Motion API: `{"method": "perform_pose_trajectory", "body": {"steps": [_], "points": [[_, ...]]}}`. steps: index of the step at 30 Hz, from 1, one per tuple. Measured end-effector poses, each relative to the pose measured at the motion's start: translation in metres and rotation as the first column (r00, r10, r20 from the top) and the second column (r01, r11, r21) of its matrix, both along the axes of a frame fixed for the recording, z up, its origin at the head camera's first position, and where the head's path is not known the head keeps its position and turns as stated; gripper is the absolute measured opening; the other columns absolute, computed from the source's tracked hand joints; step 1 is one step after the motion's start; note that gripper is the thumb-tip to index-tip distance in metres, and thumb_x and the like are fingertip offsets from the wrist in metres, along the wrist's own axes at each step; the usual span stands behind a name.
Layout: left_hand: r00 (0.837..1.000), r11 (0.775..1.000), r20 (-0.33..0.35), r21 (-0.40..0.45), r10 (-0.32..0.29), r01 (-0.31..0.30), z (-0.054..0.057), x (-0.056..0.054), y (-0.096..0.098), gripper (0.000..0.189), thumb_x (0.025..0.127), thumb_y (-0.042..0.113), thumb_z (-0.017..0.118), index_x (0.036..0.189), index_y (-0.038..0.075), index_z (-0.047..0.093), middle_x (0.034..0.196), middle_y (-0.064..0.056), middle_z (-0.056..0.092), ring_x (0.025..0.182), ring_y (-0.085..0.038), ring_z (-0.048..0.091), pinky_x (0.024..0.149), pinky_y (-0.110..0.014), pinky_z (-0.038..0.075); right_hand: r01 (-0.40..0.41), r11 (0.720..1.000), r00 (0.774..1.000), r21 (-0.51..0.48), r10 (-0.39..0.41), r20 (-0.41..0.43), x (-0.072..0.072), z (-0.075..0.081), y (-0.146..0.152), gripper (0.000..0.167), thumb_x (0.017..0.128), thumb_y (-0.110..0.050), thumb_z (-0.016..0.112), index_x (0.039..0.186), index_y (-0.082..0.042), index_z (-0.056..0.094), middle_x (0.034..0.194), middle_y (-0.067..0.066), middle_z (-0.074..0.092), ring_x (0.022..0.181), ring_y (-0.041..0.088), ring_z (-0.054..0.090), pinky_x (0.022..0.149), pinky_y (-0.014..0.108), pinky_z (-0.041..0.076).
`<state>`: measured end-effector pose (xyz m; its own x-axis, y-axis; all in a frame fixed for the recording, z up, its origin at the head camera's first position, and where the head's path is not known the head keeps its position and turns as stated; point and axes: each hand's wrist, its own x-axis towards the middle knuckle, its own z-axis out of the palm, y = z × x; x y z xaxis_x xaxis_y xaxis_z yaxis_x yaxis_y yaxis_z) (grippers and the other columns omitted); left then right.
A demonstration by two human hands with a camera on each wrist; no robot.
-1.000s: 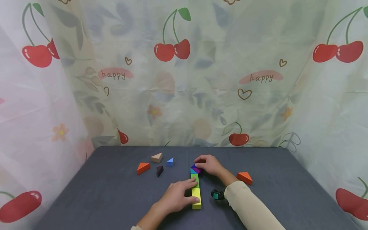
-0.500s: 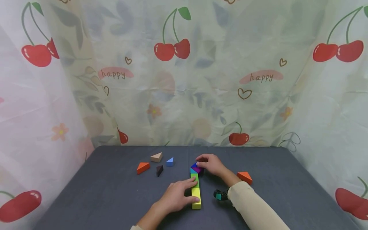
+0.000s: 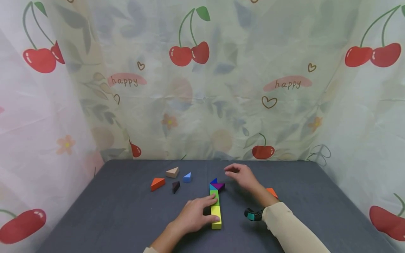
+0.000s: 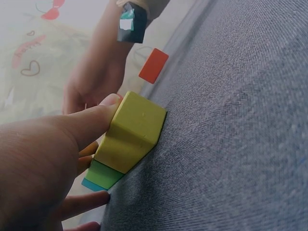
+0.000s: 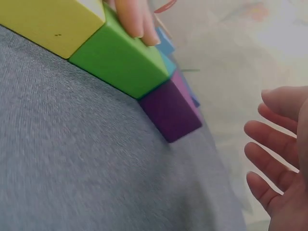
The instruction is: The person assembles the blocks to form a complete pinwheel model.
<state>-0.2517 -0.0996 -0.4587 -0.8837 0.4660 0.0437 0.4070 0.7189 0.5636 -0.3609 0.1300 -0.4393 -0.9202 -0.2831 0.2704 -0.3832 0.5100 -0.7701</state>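
Observation:
A yellow block [image 3: 216, 210] and a green block [image 3: 214, 193] lie end to end in a line on the table. My left hand [image 3: 193, 215] rests on them from the left, its thumb on the yellow block and fingertips on the green one. Beyond the green block sit a light blue piece [image 3: 212, 187], a purple triangular block [image 3: 218, 186] and a dark blue triangular block [image 3: 214, 181]. In the right wrist view the purple block [image 5: 172, 109] angles out from the green block's end. My right hand [image 3: 243, 175] hovers right of these pieces, fingers apart and holding nothing.
At the back left lie an orange triangular block [image 3: 157, 184], a beige one [image 3: 172, 172], a small blue one [image 3: 187, 177] and a dark one [image 3: 175, 187]. Another orange block [image 3: 271, 192] is partly behind my right forearm. A printed curtain [image 3: 202, 105] surrounds the dark table [image 3: 126, 225].
My right hand has come off the dark blue and purple blocks and moved right and up, leaving them on the table. The left hand keeps its place on the yellow and green blocks.

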Motion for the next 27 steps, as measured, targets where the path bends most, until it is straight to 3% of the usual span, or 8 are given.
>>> {"method": "perform_pose_trajectory", "body": {"steps": [8, 20, 27], "points": [[1.000, 1.000, -0.006, 0.010, -0.008, 0.008, 0.000, -0.001, 0.001, 0.064, 0.085, 0.056, 0.067, 0.140, 0.024, 0.056, 0.146, 0.011, 0.046, 0.130, -0.022, 0.047, 0.101, -0.054, 0.033, -0.008, 0.996, 1.000, 0.091, 0.010, -0.028, 0.007, 0.005, 0.030, 0.018, 0.091, -0.014, 0.070, 0.107, -0.006, 0.071, 0.100, 0.001, 0.070, 0.092, 0.021, 0.061, 0.075, 0.035, 0.051], [1.000, 1.000, -0.010, -0.005, -0.006, 0.006, -0.001, -0.001, -0.002, 0.065, 0.085, 0.056, 0.067, 0.140, 0.025, 0.055, 0.147, 0.013, 0.045, 0.131, -0.021, 0.046, 0.101, -0.053, 0.032, -0.068, 0.977, 0.998, 0.202, 0.067, 0.011, 0.014, 0.006, 0.081, 0.016, 0.092, -0.011, 0.068, 0.107, -0.006, 0.072, 0.104, 0.003, 0.068, 0.097, 0.024, 0.059, 0.084, 0.043, 0.048], [1.000, 1.000, -0.022, -0.003, -0.007, 0.007, -0.001, 0.001, -0.001, 0.064, 0.085, 0.054, 0.068, 0.140, 0.024, 0.055, 0.147, 0.011, 0.045, 0.131, -0.023, 0.046, 0.102, -0.053, 0.032, -0.136, 0.958, 0.989, 0.251, 0.117, 0.090, 0.019, 0.013, 0.104, 0.015, 0.090, -0.015, 0.070, 0.103, -0.007, 0.073, 0.104, 0.000, 0.067, 0.102, 0.028, 0.057, 0.087, 0.046, 0.046]]}}
